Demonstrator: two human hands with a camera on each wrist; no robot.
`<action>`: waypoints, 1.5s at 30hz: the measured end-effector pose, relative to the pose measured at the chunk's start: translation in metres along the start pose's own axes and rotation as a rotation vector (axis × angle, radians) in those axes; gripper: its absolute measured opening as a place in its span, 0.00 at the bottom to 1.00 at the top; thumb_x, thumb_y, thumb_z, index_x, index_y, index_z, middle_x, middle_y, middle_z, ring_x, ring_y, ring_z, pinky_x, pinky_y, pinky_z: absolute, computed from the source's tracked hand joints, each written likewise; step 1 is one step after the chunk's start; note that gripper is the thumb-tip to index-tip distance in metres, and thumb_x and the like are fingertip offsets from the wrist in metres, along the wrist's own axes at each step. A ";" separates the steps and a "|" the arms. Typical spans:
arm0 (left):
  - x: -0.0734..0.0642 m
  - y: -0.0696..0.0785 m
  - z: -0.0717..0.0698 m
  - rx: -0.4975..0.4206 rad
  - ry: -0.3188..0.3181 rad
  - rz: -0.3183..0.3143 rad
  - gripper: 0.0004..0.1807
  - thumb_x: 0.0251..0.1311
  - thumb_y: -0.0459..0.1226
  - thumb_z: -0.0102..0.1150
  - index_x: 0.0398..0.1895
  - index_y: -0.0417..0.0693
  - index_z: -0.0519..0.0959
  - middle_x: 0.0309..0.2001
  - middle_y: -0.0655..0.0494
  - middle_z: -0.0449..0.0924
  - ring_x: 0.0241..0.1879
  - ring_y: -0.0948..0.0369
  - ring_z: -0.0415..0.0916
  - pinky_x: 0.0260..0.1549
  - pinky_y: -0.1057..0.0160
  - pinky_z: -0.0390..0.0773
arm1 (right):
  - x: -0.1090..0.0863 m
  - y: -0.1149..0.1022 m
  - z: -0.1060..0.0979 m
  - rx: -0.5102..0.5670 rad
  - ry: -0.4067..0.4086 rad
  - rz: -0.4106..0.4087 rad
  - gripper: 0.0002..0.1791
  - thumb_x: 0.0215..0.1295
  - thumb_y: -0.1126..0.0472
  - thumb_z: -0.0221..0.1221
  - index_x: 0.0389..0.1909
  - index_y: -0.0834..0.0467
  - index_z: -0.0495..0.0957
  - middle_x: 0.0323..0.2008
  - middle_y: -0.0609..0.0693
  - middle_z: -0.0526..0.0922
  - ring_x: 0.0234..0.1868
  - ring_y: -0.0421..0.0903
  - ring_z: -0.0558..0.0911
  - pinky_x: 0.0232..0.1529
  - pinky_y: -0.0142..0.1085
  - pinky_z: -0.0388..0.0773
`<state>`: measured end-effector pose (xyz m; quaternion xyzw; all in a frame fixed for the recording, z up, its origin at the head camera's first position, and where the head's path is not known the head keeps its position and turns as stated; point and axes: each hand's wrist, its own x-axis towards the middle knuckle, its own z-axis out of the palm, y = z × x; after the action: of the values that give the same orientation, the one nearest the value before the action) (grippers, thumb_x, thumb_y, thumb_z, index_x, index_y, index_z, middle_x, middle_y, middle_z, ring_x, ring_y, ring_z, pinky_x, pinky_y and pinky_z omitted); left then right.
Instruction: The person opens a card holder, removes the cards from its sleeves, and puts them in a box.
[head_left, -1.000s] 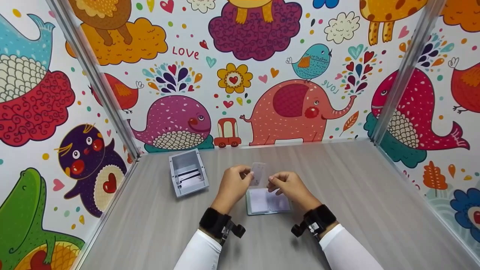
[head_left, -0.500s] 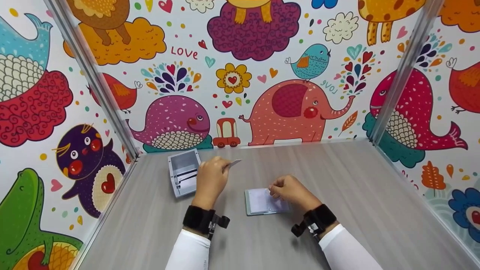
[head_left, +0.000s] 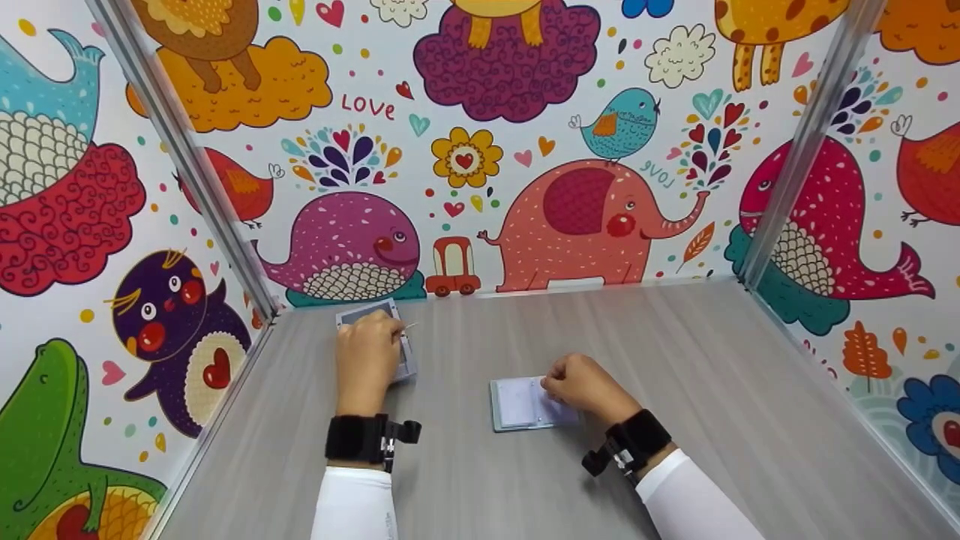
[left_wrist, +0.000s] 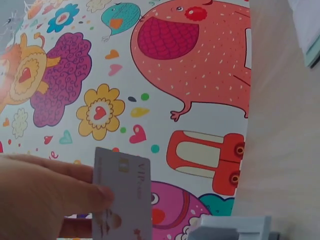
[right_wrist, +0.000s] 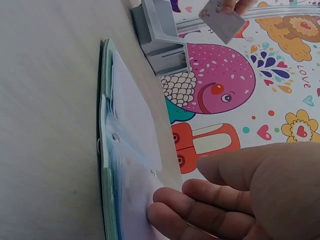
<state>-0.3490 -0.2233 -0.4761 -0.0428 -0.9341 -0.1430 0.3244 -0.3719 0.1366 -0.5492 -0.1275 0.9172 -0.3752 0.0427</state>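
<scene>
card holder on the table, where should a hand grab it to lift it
Probably by its bare left edge, coming from the left. The card holder lies flat on the table with the right hand resting on its right part; the left rim is uncovered, thin and straight, so a thumb-and-finger pinch there seems easiest.

head: high above both hands, facing forward and down.
left wrist: close behind the fingers.
right wrist: close, low.
shared: grey box (head_left: pixel 405 352) (right_wrist: pixel 160 40).
</scene>
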 end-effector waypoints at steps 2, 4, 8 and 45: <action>0.000 -0.008 -0.002 -0.003 -0.055 -0.038 0.07 0.67 0.31 0.73 0.42 0.47 0.96 0.41 0.49 0.92 0.47 0.43 0.91 0.48 0.40 0.79 | 0.000 0.000 0.000 -0.005 0.004 -0.017 0.12 0.72 0.63 0.68 0.25 0.59 0.88 0.20 0.41 0.77 0.23 0.40 0.73 0.24 0.32 0.67; -0.001 -0.014 -0.004 -0.003 -0.103 -0.077 0.07 0.68 0.30 0.72 0.43 0.47 0.96 0.43 0.48 0.93 0.49 0.42 0.90 0.50 0.39 0.79 | 0.000 0.000 0.000 -0.006 0.000 -0.015 0.12 0.72 0.63 0.68 0.26 0.59 0.88 0.20 0.41 0.77 0.23 0.40 0.73 0.24 0.32 0.67; -0.003 -0.026 -0.005 0.003 -0.151 -0.137 0.09 0.68 0.30 0.70 0.44 0.46 0.96 0.45 0.45 0.94 0.51 0.39 0.90 0.51 0.36 0.79 | 0.000 0.000 0.001 -0.002 -0.005 0.003 0.11 0.72 0.62 0.68 0.28 0.59 0.90 0.22 0.42 0.78 0.24 0.40 0.74 0.24 0.33 0.67; -0.021 -0.034 0.042 0.083 -0.336 -0.197 0.09 0.64 0.29 0.65 0.31 0.45 0.93 0.40 0.39 0.95 0.44 0.36 0.92 0.48 0.33 0.84 | 0.002 0.012 0.002 0.046 -0.026 -0.007 0.15 0.74 0.60 0.67 0.24 0.54 0.88 0.21 0.44 0.80 0.22 0.43 0.74 0.22 0.34 0.67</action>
<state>-0.3638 -0.2434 -0.5285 0.0390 -0.9798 -0.1262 0.1500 -0.3758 0.1429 -0.5591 -0.1346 0.9072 -0.3947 0.0565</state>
